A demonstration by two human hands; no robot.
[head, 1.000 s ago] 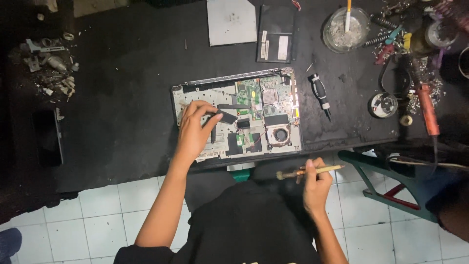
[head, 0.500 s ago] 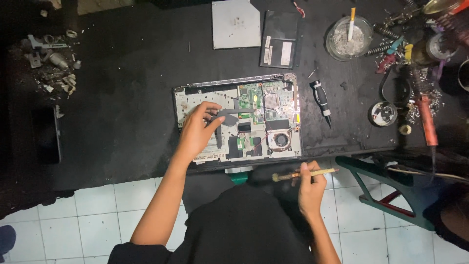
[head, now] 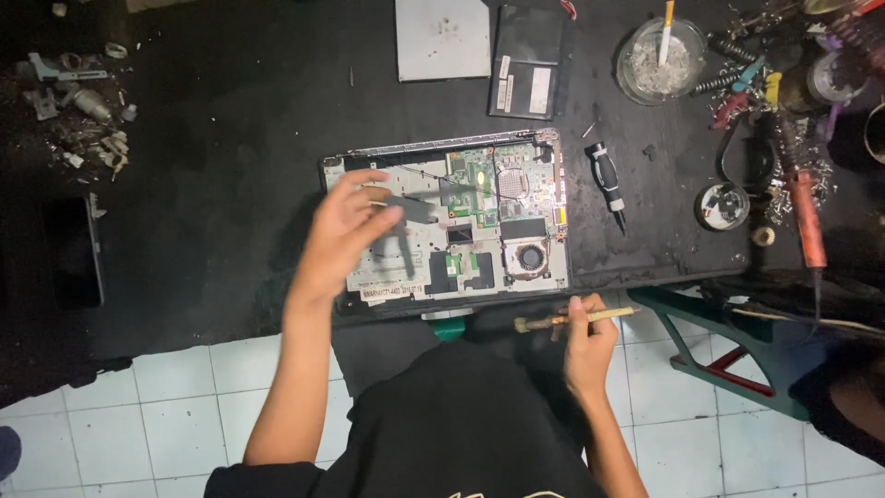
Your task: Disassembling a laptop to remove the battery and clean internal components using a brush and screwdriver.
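Far over on the left a dark phone (head: 76, 251) lies flat on the black worktable (head: 212, 175), with a scatter of small broken parts (head: 78, 115) up in the corner beyond it. Next comes the left hand (head: 343, 235), blurred, fingers spread and loose over the left half of the opened laptop base (head: 449, 224) — it hovers at or on the grey metal plate there, clutching nothing I can make out. The laptop base sits mid-table, near the front edge, its green circuit board (head: 484, 180) bare in the upper middle and a round cooling fan (head: 528, 257) at the lower right corner. Behind it lie a grey panel (head: 442, 39) and a black battery pack (head: 528, 63), side by side. Below the table's edge the right hand (head: 588, 343) is closed around a small brush with a pale wooden handle (head: 573, 319), held level over the lap. Just right of the laptop rests a black-handled screwdriver (head: 608, 183) — then a glass ashtray (head: 662, 61), and a tangle of tools (head: 784, 83) at the far right.
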